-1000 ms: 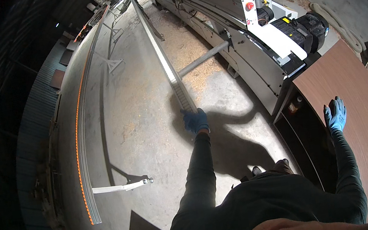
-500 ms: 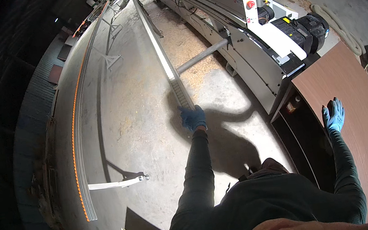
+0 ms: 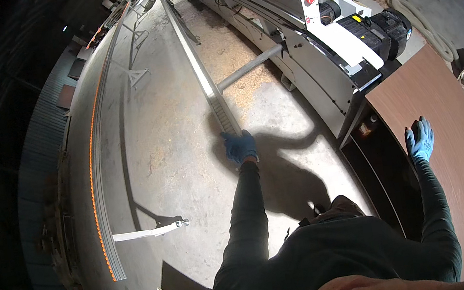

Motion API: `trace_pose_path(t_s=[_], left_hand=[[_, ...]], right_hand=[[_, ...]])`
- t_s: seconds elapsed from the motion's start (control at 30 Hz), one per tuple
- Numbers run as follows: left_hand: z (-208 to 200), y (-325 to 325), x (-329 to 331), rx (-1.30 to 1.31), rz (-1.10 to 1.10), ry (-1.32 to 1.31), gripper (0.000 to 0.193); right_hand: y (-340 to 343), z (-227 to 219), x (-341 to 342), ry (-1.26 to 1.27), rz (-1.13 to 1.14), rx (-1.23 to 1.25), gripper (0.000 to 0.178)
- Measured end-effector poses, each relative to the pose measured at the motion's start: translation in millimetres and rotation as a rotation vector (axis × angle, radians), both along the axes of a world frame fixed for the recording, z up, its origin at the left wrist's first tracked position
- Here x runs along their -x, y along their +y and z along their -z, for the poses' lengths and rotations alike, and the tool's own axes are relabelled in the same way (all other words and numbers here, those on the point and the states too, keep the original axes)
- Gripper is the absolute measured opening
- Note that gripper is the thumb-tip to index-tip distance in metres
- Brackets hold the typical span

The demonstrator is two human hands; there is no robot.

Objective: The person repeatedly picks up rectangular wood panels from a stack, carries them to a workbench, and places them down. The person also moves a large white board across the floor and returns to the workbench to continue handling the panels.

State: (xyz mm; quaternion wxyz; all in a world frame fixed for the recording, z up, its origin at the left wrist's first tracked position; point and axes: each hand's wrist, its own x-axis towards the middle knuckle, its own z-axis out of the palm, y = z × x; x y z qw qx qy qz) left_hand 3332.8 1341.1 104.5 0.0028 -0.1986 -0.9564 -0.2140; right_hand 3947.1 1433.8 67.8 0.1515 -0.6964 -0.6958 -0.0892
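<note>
My left hand (image 3: pixel 239 147), in a blue work glove, is closed over the near end of a long, narrow metal rail (image 3: pixel 198 71). The rail runs away from me to the far end of the room, and cross slots show along its near part. My fingers partly hide its end. To the right, my right hand (image 3: pixel 420 140), in a light blue glove with dark fingertips, lies flat with its fingers stretched on the brown wood-grain top of a cabinet (image 3: pixel 457 187). Nothing is in that hand.
A long grey machine (image 3: pixel 315 71) with a red button (image 3: pixel 310 0) and dark motors (image 3: pixel 377 31) stands right of the rail. A second rail with orange rollers (image 3: pixel 93 162) runs along the left on stands (image 3: pixel 134 76). Sawdust (image 3: pixel 250 79) covers some floor. A hose (image 3: pixel 423 26) lies behind the cabinet.
The view has shifted slightly. My left hand stays on the rail's end and my right hand stays on the cabinet top.
</note>
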Motion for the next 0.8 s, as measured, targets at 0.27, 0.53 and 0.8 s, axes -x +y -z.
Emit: trace_pose_path(t_s=[0.27,0.53,0.8], left_hand=[[17.2,1.4,5.5,0.001,0.017,0.122,0.090],[38.0,11.4,23.6,-0.060,0.083,-0.058,0.086],[52.9,39.9,57.2,0.068,0.065,-0.110,0.081]], right_hand=[[-2.3,-8.4,7.2,0.009,-0.025,-0.051,0.059],[4.8,-28.8,21.0,0.076,-0.031,-0.075,0.061],[29.2,-40.2,21.4,0.234,-0.049,-0.029,0.049]])
